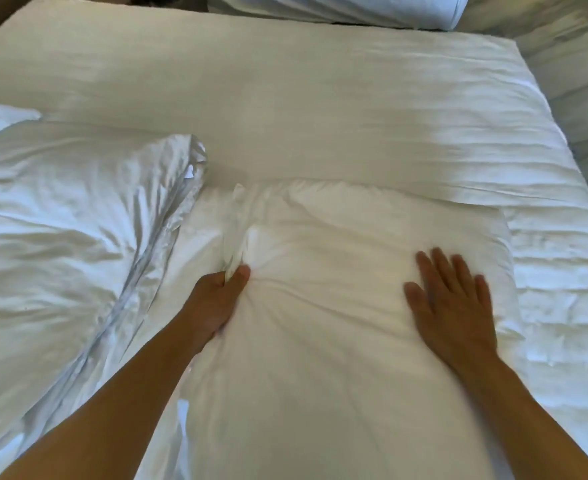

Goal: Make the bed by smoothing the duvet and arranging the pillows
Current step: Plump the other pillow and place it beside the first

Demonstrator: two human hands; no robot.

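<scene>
On the far left I see the bunched duvet (71,237) heaped beside the pillow (337,289), which lies on the bed (285,98) straight ahead of me, its long axis running away toward the far side. My left hand (216,303) has its grip closed, pinching a fold of what looks like the pillow's left edge, though blur hides the fingers. My right hand (453,306) lies flat and spread on the pillow's right half, holding nothing.
</scene>
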